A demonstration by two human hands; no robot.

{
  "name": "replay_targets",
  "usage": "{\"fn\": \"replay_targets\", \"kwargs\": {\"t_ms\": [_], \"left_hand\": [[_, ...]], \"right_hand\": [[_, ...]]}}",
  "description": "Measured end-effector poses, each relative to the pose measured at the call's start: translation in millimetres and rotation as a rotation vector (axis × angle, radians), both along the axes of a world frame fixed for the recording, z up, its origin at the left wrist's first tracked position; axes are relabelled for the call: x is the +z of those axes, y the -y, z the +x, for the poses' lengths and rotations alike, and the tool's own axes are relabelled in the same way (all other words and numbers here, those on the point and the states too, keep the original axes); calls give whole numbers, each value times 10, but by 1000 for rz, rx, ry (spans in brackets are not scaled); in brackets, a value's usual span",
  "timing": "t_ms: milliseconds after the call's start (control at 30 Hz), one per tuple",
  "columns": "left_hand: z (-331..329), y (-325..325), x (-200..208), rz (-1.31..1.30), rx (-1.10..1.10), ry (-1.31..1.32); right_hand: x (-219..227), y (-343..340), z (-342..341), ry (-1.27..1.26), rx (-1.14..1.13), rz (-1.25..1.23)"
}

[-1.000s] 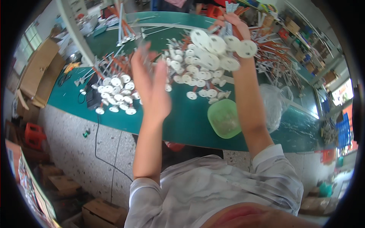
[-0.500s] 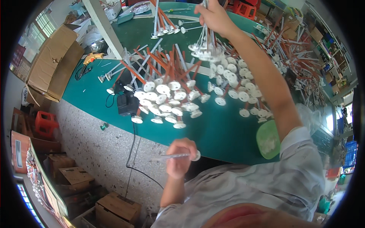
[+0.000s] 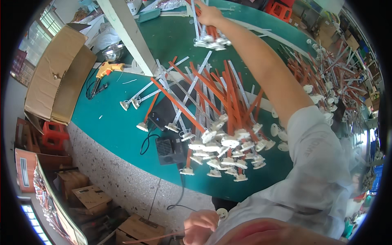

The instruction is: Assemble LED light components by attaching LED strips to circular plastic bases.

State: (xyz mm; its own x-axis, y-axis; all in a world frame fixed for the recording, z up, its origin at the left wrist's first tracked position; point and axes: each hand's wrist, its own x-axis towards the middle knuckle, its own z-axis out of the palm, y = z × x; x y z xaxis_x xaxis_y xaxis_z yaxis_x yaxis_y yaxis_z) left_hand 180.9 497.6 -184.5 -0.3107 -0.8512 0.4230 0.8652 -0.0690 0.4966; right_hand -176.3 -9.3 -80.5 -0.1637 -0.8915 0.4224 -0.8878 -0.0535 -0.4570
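At the far side of the table, my right hand (image 3: 209,16) closes around the upper part of an upright bunch of orange and white strips (image 3: 212,41) with round white disc ends resting at the bottom. Low in the view, near my body, my left hand (image 3: 200,226) has its fingers curled on a single thin strip (image 3: 157,237) that sticks out to the left. A white disc (image 3: 222,213) shows at that hand's right side. Between the hands, a large heap of similar disc-ended strips (image 3: 228,143) lies on the green table (image 3: 118,122), discs toward me.
Beside the heap sits a black power adapter (image 3: 169,150) with a cable hanging to the floor. A yellow glue gun (image 3: 109,69) lies at the left, near a white post (image 3: 126,36) and an open cardboard box (image 3: 61,73). Another tangled pile of strips (image 3: 335,81) fills the right.
My right hand has carried its bunch leftward and down to the bunch standing at the far side. My left hand has lowered in the view with its strip. The whole view has shifted.
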Motion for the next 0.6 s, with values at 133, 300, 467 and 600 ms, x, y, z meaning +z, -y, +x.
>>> {"fn": "replay_targets", "kwargs": {"t_ms": [133,300,467,600], "left_hand": [[49,198,322,-5,264,51],[461,264,21,158,230,132],[241,-85,242,521,590,377],[341,-217,195,547,566,258]], "right_hand": [[113,1,728,-16,-100,-132],[-172,686,629,-180,335,-74],[-167,-333,1351,-579,-55,3],[118,-510,927,-571,472,36]]}}
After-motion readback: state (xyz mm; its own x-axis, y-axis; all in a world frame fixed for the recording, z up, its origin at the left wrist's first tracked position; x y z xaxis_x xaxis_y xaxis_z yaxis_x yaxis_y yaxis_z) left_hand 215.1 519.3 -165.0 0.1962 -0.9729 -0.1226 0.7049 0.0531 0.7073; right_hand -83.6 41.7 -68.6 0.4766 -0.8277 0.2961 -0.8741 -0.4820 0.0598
